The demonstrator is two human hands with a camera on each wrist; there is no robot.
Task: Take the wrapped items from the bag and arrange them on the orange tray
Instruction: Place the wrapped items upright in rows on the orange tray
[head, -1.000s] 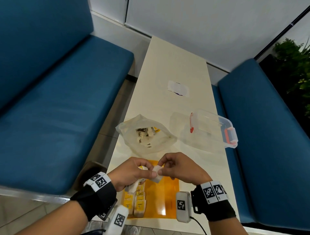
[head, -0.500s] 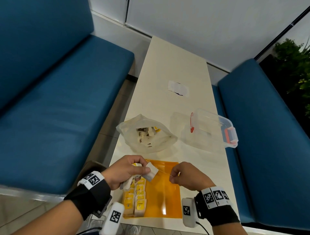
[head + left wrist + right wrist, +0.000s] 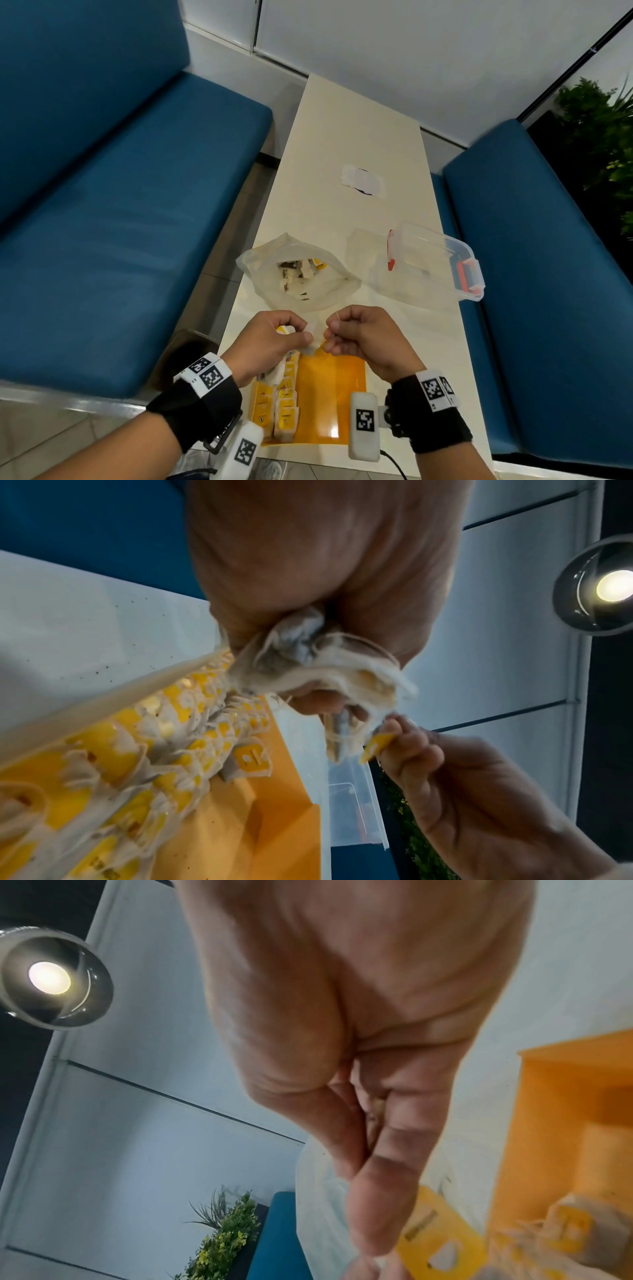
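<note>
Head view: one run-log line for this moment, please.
left hand: grips tea bags | right hand: pinches yellow tag | orange tray: rows on left side | bag: not empty

Bare orange tray (image 3: 330,387) floor to the right of the packed tea-bag rows (image 3: 279,407), open from above. Blocked over the tray's far edge by left hand (image 3: 270,342) and right hand (image 3: 363,337), both pinching at one tea bag (image 3: 313,339) between them. Just beyond, slumped plastic bag (image 3: 298,274) with mouth open upward. To its right, clear container (image 3: 428,260) lying near the table (image 3: 346,137) edge. Far half of table open, save a flat white label (image 3: 363,180). Blue benches (image 3: 120,222) flanking both long sides.
</note>
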